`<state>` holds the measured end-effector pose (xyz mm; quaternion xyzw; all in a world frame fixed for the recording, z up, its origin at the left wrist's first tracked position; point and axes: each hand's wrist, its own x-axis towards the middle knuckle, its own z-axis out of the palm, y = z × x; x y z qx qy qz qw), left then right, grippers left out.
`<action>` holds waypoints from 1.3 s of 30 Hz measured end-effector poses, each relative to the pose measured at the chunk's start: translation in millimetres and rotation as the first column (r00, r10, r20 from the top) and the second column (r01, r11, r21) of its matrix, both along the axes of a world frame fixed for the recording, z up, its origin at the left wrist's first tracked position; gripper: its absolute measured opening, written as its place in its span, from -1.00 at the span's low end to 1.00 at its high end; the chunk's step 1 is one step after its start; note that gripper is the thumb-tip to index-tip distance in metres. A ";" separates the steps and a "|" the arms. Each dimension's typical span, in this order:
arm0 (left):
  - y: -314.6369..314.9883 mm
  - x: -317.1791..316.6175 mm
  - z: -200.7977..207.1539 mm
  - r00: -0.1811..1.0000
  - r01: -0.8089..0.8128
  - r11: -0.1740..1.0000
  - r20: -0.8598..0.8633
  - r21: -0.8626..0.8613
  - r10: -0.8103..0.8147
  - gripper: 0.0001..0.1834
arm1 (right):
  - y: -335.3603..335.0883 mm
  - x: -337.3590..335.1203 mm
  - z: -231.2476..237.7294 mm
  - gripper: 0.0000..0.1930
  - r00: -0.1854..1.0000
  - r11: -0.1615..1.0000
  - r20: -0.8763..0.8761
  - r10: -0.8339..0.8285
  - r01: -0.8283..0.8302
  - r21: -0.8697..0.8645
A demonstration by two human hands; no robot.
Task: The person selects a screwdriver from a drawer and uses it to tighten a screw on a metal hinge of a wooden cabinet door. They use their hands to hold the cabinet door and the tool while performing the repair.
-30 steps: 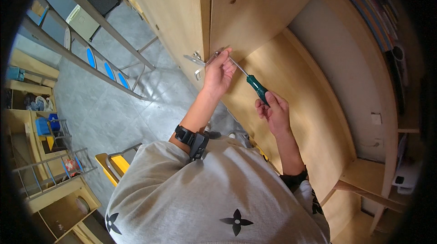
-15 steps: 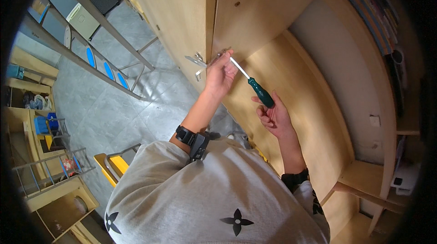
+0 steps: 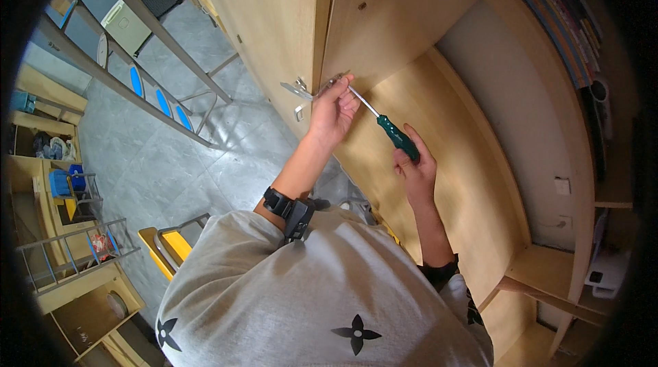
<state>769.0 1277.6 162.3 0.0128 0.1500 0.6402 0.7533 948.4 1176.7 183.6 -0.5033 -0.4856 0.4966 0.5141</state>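
Note:
My right hand [image 3: 417, 169] is closed around the dark green handle of a screwdriver [image 3: 397, 138], one finger stretched along it. The bare shaft slants up and left to my left hand [image 3: 332, 110]. That hand pinches at a shiny metal fitting [image 3: 337, 81] on the edge of an upright wooden panel [image 3: 384, 17]. My left fingers hide most of the fitting and the screwdriver's tip; whether the tip sits in a screw I cannot tell. A flat metal piece [image 3: 296, 89] sticks out left of the panel edge, above a small metal loop [image 3: 299, 114].
Right of my hands runs the wooden cabinet's inside [image 3: 452, 134], with books [image 3: 548, 17] upright on a far-right shelf. A metal ladder [image 3: 140, 58] with blue treads stands on the grey tiled floor [image 3: 199, 141] at left. A yellow folding chair [image 3: 164, 250] is near my left elbow.
My right hand's fingers have shifted and curled more closely on the screwdriver handle, and the handle sits slightly farther right. My left hand stays at the fitting.

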 end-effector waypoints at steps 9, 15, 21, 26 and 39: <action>0.0 -2.0 -2.5 1.000 0.006 1.000 0.011 0.005 -0.006 -0.86 | 7.0 23.3 13.3 -0.54 0.671 0.708 -0.739 0.062 -0.551 -0.441; -1.9 -1.4 2.4 1.000 0.010 1.000 0.015 -0.013 -0.010 -0.85 | 0.8 -0.8 2.8 -0.70 0.735 0.864 0.628 -0.256 -0.117 0.490; -1.1 0.1 2.1 1.000 0.011 0.999 -0.027 -0.053 -0.013 -0.85 | -0.2 7.0 -2.7 -0.65 0.926 0.981 -0.378 0.006 -0.078 -0.175; -0.7 -1.3 -0.5 1.000 -0.006 0.999 -0.001 -0.032 0.006 -0.85 | 7.0 24.8 -1.4 -0.53 0.677 0.743 -0.732 0.075 -0.528 -0.412; -0.5 0.3 2.1 0.999 -0.016 1.000 -0.043 -0.019 0.015 -0.88 | 0.9 8.8 1.7 -0.63 0.756 0.849 0.621 -0.206 -0.177 0.498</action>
